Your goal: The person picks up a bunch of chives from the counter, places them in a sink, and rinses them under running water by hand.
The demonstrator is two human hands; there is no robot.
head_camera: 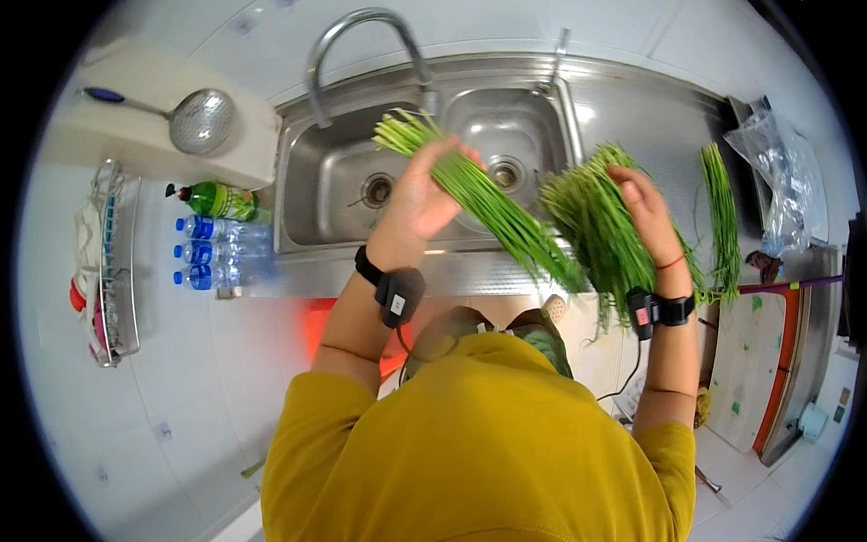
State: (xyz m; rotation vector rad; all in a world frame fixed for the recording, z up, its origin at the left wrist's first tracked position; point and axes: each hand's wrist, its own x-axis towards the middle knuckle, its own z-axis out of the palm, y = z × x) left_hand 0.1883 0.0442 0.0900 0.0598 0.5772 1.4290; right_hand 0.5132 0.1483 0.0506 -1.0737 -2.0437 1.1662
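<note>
My left hand (pixel 433 183) grips a bunch of long green stalks (pixel 488 203), likely garlic chives, held slantwise over the double-bowl steel sink (pixel 433 248). Its pale cut ends point to the upper left and its leafy tips hang to the lower right. On the right, a thicker bunch of the same greens (pixel 596 223) lies at the edge of the steel drainboard (pixel 643 129), tips drooping past the front. My right hand (pixel 643 210) is curled over that bunch's right side; the stalks hide some fingers. A small separate bunch (pixel 721 217) lies farther right on the drainboard.
A curved faucet (pixel 366 20) arches over the left bowl. Left of the sink are a skimmer (pixel 202 122), a green pump bottle (pixel 220 201), several water bottles (pixel 210 252) and a wire rack (pixel 122 264). A clear plastic bag (pixel 782 176) sits at the far right.
</note>
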